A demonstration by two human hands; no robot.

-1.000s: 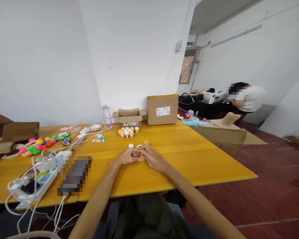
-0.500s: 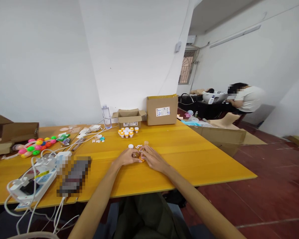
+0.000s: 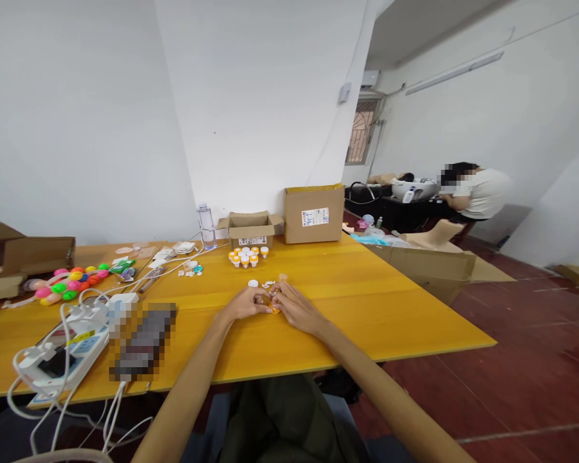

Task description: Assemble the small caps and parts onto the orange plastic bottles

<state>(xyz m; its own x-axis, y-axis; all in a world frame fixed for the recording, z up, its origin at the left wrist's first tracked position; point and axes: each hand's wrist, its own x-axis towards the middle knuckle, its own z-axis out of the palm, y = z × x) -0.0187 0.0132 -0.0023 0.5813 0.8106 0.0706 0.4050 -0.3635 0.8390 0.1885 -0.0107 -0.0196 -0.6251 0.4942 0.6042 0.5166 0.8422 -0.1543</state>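
Observation:
My left hand and my right hand meet over the table, fingers curled and fingertips almost touching. Between them is a small orange piece, mostly covered by the fingers, so its full shape is hidden. Just beyond my left hand lies a round white piece. Several tiny white parts rest beyond the fingertips, beside a pale tan disc. Farther back stands a cluster of small round orange-and-white pieces.
An open carton and a closed box stand at the table's back. At left are colourful balls, a power strip with cables and a blurred dark device. A person sits at far right.
My fingers have shifted slightly around the orange piece, and the left fingers now look a little more closed. The other things on the table have stayed put.

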